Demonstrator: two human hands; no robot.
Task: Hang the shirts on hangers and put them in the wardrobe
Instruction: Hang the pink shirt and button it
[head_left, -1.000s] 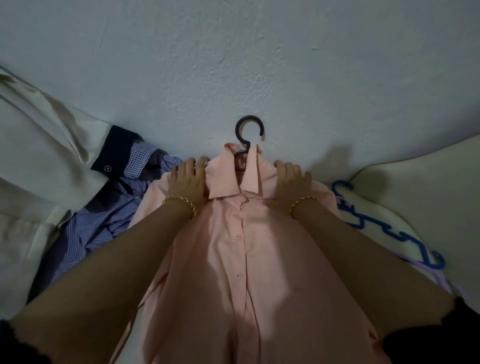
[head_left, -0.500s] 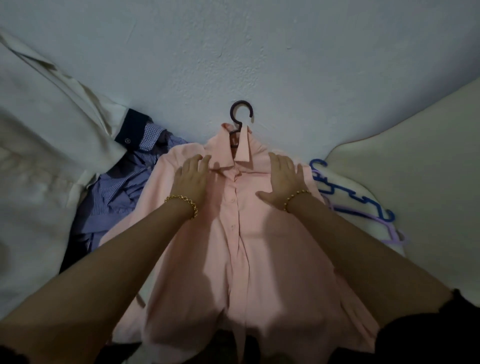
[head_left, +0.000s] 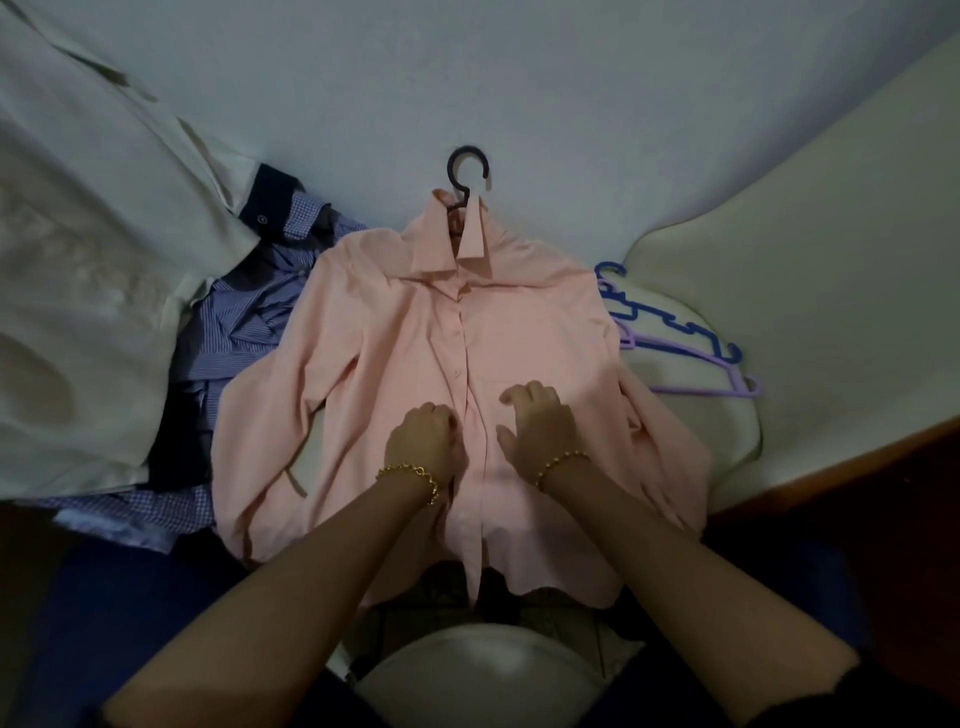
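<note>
Pink shirt (head_left: 415, 338) lay flat, front up, sleeves spread, on dark hanger (head_left: 461, 197), hook showing above collar. Blue checked shirt (head_left: 244, 322) crumpled beside one sleeve, cream shirt (head_left: 78, 260) beyond it. Blue hanger (head_left: 631, 315), purple hanger (head_left: 701, 389) lay by other shoulder.
</note>
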